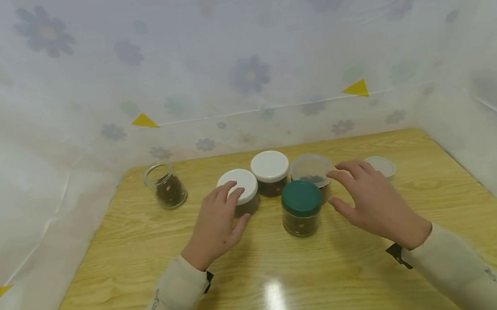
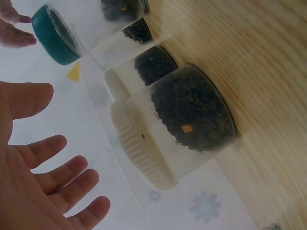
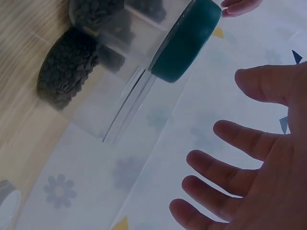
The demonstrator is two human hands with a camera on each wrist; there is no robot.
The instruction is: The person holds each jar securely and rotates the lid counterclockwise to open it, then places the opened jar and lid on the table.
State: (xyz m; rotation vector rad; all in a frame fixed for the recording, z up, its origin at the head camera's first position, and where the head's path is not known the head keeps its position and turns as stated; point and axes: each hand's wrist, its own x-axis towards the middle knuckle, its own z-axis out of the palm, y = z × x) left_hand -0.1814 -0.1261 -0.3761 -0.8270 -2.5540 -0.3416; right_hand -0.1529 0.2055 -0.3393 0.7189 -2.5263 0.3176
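Note:
My left hand (image 1: 216, 226) hovers beside a white-lidded jar (image 1: 238, 187), fingers apart and holding nothing. That jar's dark, pellet-like contents (image 2: 194, 110) show through its clear wall in the left wrist view. My right hand (image 1: 371, 201) is held with spread fingers to the right of a green-lidded jar (image 1: 301, 207), also empty. Behind the green lid stand a second white-lidded jar (image 1: 270, 172) and a jar with a translucent lid (image 1: 311, 168). In the right wrist view a gap separates my right hand (image 3: 249, 163) from the green lid (image 3: 187, 40).
An open glass jar (image 1: 169, 189), part filled with dark bits, stands at the back left of the wooden table (image 1: 245, 297). At the back right, partly behind my right hand, lies a small round pale lid or dish (image 1: 381, 166). Flower-patterned sheeting (image 1: 249, 74) encloses the back and sides.

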